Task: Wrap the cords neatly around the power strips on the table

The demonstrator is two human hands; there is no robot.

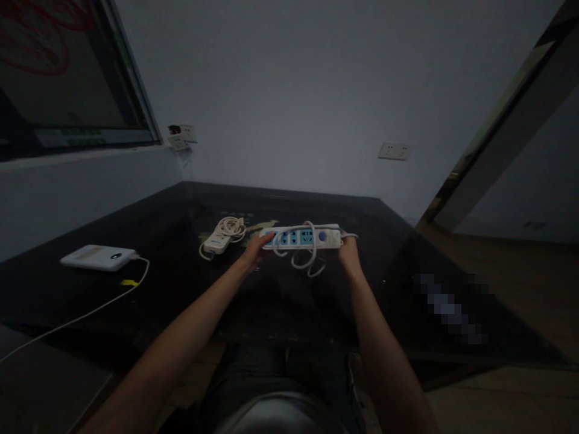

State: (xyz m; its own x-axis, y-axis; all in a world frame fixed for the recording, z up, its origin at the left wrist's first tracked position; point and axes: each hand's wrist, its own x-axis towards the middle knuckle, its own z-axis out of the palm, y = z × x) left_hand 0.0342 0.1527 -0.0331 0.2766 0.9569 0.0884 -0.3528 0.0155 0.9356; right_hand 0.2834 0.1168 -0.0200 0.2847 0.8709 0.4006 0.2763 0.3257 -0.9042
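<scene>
A white power strip (332, 237) with blue sockets is held level over the black table, its face turned toward me. My left hand (259, 246) grips its left end, thumb on the front. At the other end, my right hand (348, 248) is closed around the strip; most of its fingers are hidden behind. The strip's pale cord (312, 260) loops loosely across the sockets and hangs below them. Left of my left hand, a second, smaller power strip (217, 243) lies on the table with its cord coiled beside it.
The black table (289, 307) reaches back to the wall. At left lies a white power bank (97, 257) with a cable running off the near edge, close to a yellow scrap (129, 282). Wall sockets (393, 150) sit behind. A blurred patch (447, 307) covers something at right.
</scene>
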